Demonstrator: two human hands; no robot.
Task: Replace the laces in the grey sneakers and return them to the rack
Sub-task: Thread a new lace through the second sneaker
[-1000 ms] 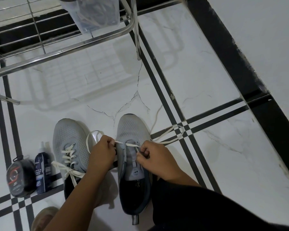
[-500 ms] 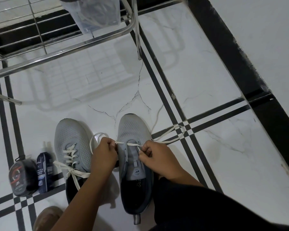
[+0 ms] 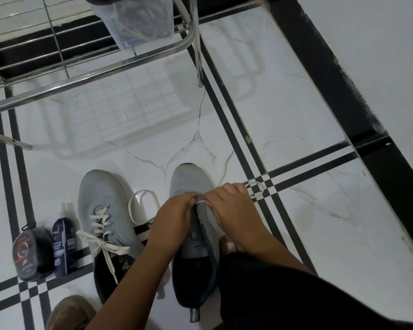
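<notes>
Hands, left hand (image 3: 174, 211) and right hand (image 3: 227, 203), have closed together low-centre, pinching the cream flat lace (image 3: 202, 201) over the unlaced grey mesh sneaker (image 3: 191, 182), threading just begun.

Our hands now meet over the front eyelets of the right sneaker (image 3: 191, 184); earlier they were apart with the lace (image 3: 141, 206) stretched between them. The right hand (image 3: 229, 210) moves forward and left, fingertips touching the left hand (image 3: 174, 217).
</notes>
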